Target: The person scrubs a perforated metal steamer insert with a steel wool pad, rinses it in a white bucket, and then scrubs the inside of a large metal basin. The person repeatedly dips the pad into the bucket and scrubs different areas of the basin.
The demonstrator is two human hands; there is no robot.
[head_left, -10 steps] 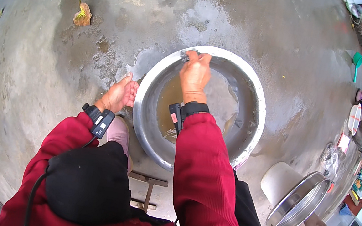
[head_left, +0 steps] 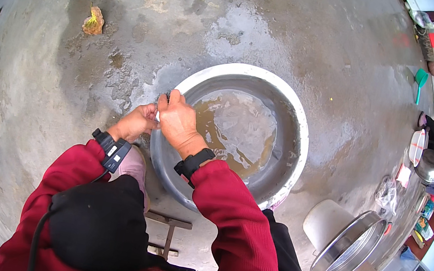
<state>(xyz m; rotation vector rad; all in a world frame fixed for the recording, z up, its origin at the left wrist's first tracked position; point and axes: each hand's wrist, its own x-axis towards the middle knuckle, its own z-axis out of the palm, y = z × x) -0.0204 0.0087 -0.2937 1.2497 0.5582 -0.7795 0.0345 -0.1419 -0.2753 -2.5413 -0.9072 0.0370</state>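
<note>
A wide metal basin (head_left: 300,150) sits on the concrete floor in front of me, with shallow murky water (head_left: 230,123) in its bottom. At the left part of its rim, my right hand (head_left: 177,123) is closed over a small grey wad (head_left: 168,95), mostly covered by the fingers and looking like a scouring pad. Just outside the same rim, my left hand (head_left: 137,122) has its fingers bent and its fingertips against the basin's edge. The two hands are close together.
A metal sieve-like pan (head_left: 321,270) leans on a white bucket (head_left: 321,220) at the right. Behind my knees stands a low stool (head_left: 170,232). A leaf (head_left: 93,22) lies on the wet floor; a green ladle (head_left: 421,78) is far right. Other people are along the right edge.
My right hand has come from the basin's far rim round to its left rim, with the grey wad. My left hand has closed from open fingers onto the rim. The water has rippled.
</note>
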